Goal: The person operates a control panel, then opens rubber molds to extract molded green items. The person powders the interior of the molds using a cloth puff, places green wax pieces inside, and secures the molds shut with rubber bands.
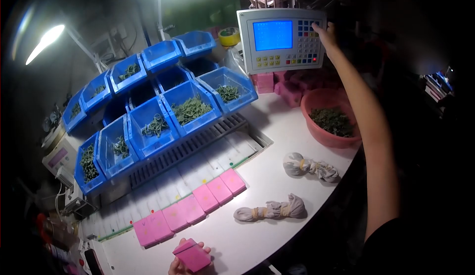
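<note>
My left hand (174,266) is wrapped round a pink block (192,255) with a dark line across it, low at the front of the table. My right arm reaches far up to a white control panel (282,63) with a lit blue screen (272,35). There my right hand (328,36) has its fingers stretched out at the upper right keys (308,29), holding nothing. Whether a fingertip presses a key is hard to tell. Several flat pink blocks (183,213) lie in a row along the white strip to the left.
Blue bins (148,144) with small green pieces stand in two tiers at the back left. A pink bowl (308,126) of dark green pieces sits below my right arm. Two tied cloth bundles (271,209) lie near the table's curved edge. Lamps (45,42) shine overhead.
</note>
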